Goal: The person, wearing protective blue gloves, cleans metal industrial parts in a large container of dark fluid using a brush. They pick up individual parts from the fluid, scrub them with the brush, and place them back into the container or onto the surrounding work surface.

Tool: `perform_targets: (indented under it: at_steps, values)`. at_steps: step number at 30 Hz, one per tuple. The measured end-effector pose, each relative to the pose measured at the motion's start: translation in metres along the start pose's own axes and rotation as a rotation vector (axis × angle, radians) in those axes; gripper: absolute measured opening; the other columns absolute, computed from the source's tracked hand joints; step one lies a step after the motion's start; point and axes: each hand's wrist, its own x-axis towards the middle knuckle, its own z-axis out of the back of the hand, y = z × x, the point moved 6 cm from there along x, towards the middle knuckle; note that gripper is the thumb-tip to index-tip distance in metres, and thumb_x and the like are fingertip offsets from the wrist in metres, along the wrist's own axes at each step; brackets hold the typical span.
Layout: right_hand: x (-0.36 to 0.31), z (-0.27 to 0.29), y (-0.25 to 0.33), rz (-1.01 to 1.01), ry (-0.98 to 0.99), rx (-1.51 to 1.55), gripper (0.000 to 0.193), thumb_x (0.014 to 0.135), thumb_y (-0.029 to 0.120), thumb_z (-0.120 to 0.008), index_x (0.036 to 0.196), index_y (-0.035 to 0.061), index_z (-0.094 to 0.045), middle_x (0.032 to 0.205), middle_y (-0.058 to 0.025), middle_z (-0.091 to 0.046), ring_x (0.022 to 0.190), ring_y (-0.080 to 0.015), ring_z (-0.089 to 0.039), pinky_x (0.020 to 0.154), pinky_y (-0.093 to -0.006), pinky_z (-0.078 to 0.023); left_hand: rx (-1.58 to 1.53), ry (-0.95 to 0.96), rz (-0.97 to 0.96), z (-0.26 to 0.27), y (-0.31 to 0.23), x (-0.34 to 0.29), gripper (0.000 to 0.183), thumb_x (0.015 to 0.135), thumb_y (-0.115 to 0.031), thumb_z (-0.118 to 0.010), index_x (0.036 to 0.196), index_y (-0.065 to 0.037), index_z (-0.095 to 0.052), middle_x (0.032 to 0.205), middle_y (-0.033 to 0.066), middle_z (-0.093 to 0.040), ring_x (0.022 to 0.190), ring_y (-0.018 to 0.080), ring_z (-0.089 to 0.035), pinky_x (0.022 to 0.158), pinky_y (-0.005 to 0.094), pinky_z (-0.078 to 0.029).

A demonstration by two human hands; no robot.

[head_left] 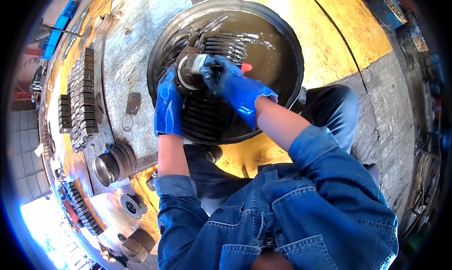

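Observation:
Both of my hands wear blue rubber gloves above a round dark tub (295,53) of murky brown liquid. My left hand (168,103) grips the near-left edge of a greasy metal part (183,63) with a large round bore. Closed around a paintbrush (198,64) is my right hand (231,84); its pale bristles lie against the part, and a red handle end shows past the fingers. Inside the tub, a row of ribbed, wet metal parts (226,45) lies beyond my hands. More dark parts (202,114) are stacked at the near side, partly hidden by my gloves.
Rows of dark metal blocks (84,93) stand on the floor at left. Nearer are a metal cylinder with rings (107,169), a spool-like wheel (131,207) and a box-shaped block (139,245). A flat plate (133,103) lies left of the tub. A black cable (347,45) crosses the right side.

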Motion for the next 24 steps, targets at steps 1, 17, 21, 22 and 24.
perform_targets:
  at_steps: [1,17,21,22,24]
  values:
    - [0.006,0.005,-0.037,-0.056,-0.111,0.174,0.019,0.096,0.013,-0.073,0.111,0.0029,-0.068,0.094,-0.0123,-0.073,0.080,-0.0221,-0.071,0.073,-0.0339,-0.063,-0.021,0.007,0.038,-0.013,0.003,0.004,0.044,0.109,-0.029,-0.052,0.139,0.002,-0.062,0.132,0.0146,-0.069,0.117,0.0243,-0.068,0.099,0.0374,-0.056]
    - [0.005,0.003,0.054,-0.466,0.504,0.191,0.036,0.103,0.021,-0.066,0.134,0.0042,-0.068,0.119,-0.0084,-0.074,0.102,-0.0182,-0.070,0.092,-0.0303,-0.056,0.168,-0.069,-0.104,0.022,0.021,0.019,0.045,0.106,-0.030,-0.059,0.138,0.001,-0.064,0.129,0.0145,-0.070,0.109,0.0233,-0.069,0.097,0.0360,-0.056]
    - [0.026,0.004,0.075,-0.189,0.702,-0.450,0.037,0.101,0.030,-0.068,0.131,0.0087,-0.073,0.120,-0.0092,-0.076,0.102,-0.0165,-0.070,0.093,-0.0313,-0.055,0.066,-0.088,-0.062,0.028,0.027,0.018,0.043,0.104,-0.025,-0.065,0.136,0.003,-0.065,0.127,0.0140,-0.071,0.110,0.0215,-0.069,0.098,0.0344,-0.055]
    - [0.026,-0.014,0.111,-0.340,0.724,-0.621,0.038,0.099,0.033,-0.070,0.130,0.0104,-0.074,0.118,-0.0091,-0.076,0.101,-0.0160,-0.070,0.092,-0.0319,-0.055,0.051,-0.106,-0.070,0.035,0.022,0.010,0.044,0.103,-0.024,-0.068,0.136,0.004,-0.065,0.127,0.0138,-0.071,0.110,0.0210,-0.069,0.098,0.0341,-0.054]
    - [0.035,-0.006,0.119,-0.451,0.735,-0.788,0.041,0.092,0.043,-0.075,0.121,0.0135,-0.078,0.103,-0.0079,-0.079,0.094,-0.0167,-0.071,0.087,-0.0350,-0.056,0.049,-0.088,-0.070,0.024,0.018,0.011,0.044,0.102,-0.023,-0.069,0.136,0.004,-0.065,0.127,0.0137,-0.071,0.111,0.0207,-0.068,0.099,0.0340,-0.054]
